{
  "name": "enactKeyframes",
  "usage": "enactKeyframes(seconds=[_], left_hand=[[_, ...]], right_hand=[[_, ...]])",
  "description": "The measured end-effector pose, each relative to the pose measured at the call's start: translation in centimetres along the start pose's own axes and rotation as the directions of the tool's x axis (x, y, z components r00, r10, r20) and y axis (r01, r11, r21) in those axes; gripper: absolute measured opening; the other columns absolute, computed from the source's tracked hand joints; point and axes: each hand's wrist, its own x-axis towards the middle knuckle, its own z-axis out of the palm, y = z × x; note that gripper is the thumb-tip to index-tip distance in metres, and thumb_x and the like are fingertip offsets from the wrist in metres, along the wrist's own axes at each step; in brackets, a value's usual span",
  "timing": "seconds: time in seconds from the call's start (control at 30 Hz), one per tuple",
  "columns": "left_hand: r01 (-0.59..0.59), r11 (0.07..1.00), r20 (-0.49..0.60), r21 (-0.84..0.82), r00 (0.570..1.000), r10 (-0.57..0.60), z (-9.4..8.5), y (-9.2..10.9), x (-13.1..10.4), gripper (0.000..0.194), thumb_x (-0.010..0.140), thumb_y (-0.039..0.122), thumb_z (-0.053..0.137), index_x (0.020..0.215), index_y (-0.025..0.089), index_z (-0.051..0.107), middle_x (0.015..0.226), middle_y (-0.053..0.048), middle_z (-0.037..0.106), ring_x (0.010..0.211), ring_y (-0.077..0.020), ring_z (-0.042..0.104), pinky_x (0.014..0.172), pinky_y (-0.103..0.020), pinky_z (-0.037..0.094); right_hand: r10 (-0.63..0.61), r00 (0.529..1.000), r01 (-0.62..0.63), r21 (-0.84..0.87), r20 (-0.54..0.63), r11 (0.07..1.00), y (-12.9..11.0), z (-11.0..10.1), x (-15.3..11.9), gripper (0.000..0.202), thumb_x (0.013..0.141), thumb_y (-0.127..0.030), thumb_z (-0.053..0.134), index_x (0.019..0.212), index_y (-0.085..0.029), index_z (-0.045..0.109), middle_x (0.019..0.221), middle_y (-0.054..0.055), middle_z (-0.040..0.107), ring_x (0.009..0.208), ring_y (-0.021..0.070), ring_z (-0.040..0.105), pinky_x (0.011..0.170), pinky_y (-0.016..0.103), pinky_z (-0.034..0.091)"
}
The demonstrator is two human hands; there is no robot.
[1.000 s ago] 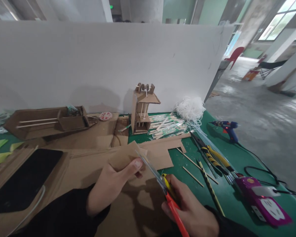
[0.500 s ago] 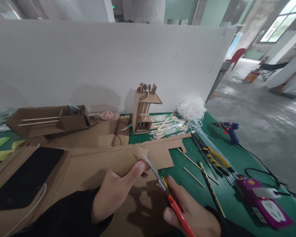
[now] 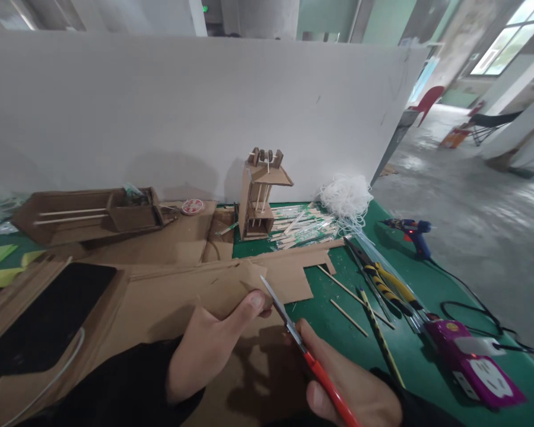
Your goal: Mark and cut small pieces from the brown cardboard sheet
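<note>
My left hand (image 3: 222,335) pinches a small piece of brown cardboard (image 3: 231,286) between thumb and fingers, above a larger cardboard sheet (image 3: 142,308). Red-handled scissors (image 3: 314,363) are gripped in my right hand (image 3: 349,379). Their blades point up and to the left, with the tip beside the right edge of the small piece, close to my left thumb. The fingers of my right hand are partly hidden under the handle.
Cardboard structures stand upright (image 3: 256,201) and lie at left (image 3: 93,216). A black tablet-like slab (image 3: 48,320) is at left. Wooden sticks (image 3: 349,318), pliers (image 3: 385,287), a glue gun (image 3: 416,231), a purple power strip (image 3: 476,362) and white string (image 3: 346,198) are at right.
The scissors and my right hand have shifted slightly right and down, so the blade tip now sits farther from the small cardboard piece. My left hand has barely moved.
</note>
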Motion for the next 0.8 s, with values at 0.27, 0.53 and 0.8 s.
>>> enactKeyframes(seconds=[0.27, 0.53, 0.8], left_hand=[[-0.009, 1.0, 0.02, 0.018, 1.0, 0.008, 0.0, -0.3, -0.2, 0.02, 0.092, 0.033, 0.058, 0.08, 0.021, 0.069, 0.081, 0.0, 0.072, 0.085, -0.0175, 0.068, 0.084, -0.027, 0.054], [-0.025, 1.0, 0.029, -0.004, 0.999, 0.026, 0.0, -0.2, -0.1, 0.02, 0.092, 0.032, 0.059, 0.077, 0.02, 0.066, 0.078, 0.001, 0.07, 0.08, -0.0153, 0.067, 0.082, -0.025, 0.053], [-0.07, 0.998, 0.046, -0.004, 0.996, 0.07, 0.1, -0.4, -0.1, 0.02, 0.094, 0.03, 0.056, 0.079, 0.02, 0.065, 0.078, 0.001, 0.068, 0.079, -0.0144, 0.064, 0.08, -0.024, 0.053]], right_hand=[[0.02, 0.999, -0.02, -0.018, -0.035, 1.0, 0.3, 0.5, 0.0, 0.057, 0.088, -0.064, 0.055, 0.126, -0.022, 0.048, 0.107, 0.011, 0.065, 0.09, 0.0275, 0.061, 0.085, 0.04, 0.049], [0.006, 0.999, -0.01, -0.108, -0.035, 0.994, 0.4, 0.6, 0.0, 0.052, 0.091, -0.067, 0.043, 0.114, -0.021, 0.043, 0.097, 0.009, 0.063, 0.083, 0.0224, 0.06, 0.074, 0.034, 0.054], [0.047, 0.994, -0.07, -0.233, -0.104, 0.97, 1.8, 0.9, -0.4, 0.052, 0.09, -0.069, 0.043, 0.107, -0.02, 0.045, 0.083, 0.004, 0.059, 0.071, 0.0184, 0.05, 0.07, 0.031, 0.05]])
